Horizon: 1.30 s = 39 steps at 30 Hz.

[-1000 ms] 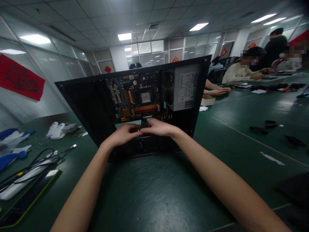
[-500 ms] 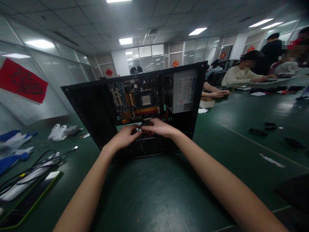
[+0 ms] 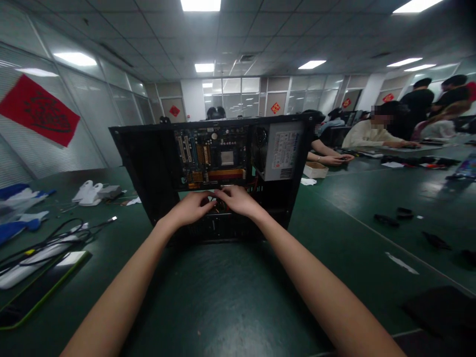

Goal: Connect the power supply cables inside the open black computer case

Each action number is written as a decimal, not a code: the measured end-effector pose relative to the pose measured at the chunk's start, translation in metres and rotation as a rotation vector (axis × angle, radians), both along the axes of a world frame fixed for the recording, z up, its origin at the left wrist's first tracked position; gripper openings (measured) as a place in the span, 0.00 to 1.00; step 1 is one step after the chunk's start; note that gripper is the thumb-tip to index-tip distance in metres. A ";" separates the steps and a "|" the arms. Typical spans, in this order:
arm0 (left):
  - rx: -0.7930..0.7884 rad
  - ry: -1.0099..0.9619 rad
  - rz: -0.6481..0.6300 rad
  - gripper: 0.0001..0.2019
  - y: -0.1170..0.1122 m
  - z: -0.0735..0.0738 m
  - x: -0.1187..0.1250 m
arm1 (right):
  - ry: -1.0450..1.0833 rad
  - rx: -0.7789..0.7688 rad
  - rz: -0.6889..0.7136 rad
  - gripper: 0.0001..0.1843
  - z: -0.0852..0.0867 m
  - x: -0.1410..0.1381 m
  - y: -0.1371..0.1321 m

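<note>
**My left hand and right hand close together at an open computer case**

From the head view, I see the case standing on the green table straight in front of me, its open side turned my way. Both my arms stretch forward to its lower half, and my hands come together near the middle of the opening, just below the motherboard.

My left fingers are bent, with the thumb reaching toward the right and a small gap between thumb and forefinger. My right hand arches over from the other side, fingers curled down, its fingertips right by those of the left. Thin wires, dark with some red, show between and under them. I cannot tell whether either hand is pinching the wires or only touching them, for my fingers hide the spot.

At the upper right of the case sits a silver-grey power supply with a white label, its fan facing the motherboard.

On the table to my left lie tangled cables and a dark flat device with a green edge. Beyond the case to the right, near a small pale box, a co-worker's hands rest over the table.
</note>
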<state>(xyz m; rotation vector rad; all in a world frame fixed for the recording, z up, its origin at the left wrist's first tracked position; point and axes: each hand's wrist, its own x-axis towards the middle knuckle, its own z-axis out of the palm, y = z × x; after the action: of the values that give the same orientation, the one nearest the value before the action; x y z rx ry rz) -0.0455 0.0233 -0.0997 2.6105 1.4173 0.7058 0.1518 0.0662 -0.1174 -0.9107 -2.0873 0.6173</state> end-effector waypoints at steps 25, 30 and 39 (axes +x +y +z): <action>0.272 0.386 0.559 0.26 -0.078 -0.026 0.020 | -0.619 0.215 -0.415 0.34 -0.007 0.027 -0.073; 0.242 0.317 0.632 0.26 -0.155 -0.098 0.031 | -0.436 0.389 -0.530 0.29 -0.058 0.040 -0.136; 0.396 0.309 0.429 0.25 -0.267 -0.184 0.026 | -0.336 0.064 -0.323 0.31 -0.228 0.122 -0.309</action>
<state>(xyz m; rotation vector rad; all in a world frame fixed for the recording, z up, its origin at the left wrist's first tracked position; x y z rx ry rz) -0.0191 -0.2437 -0.2840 2.8247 2.1737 0.7053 0.2739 -0.2425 -0.3453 -1.3546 -2.1650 0.2377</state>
